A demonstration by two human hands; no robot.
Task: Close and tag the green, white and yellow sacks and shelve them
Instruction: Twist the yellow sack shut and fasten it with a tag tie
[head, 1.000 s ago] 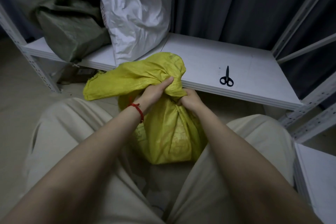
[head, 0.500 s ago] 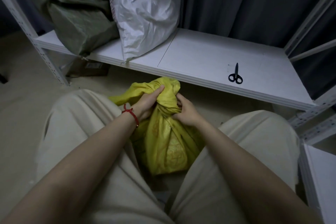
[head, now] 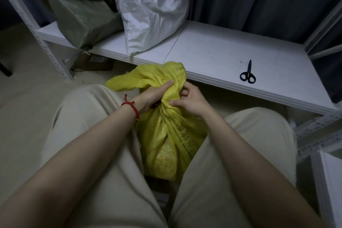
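Since half a second ago our right hand (head: 188,100) has slid lower on the neck of the yellow sack (head: 172,140), and the loose mouth has fanned out toward the left. Our left hand (head: 153,96) grips the gathered neck; the right pinches it between thumb and fingers. The sack stands at frame centre between our knees, below the shelf (head: 222,57) edge. We see no tie on it yet, so if either grip eases, the bunched weave would likely spring open.
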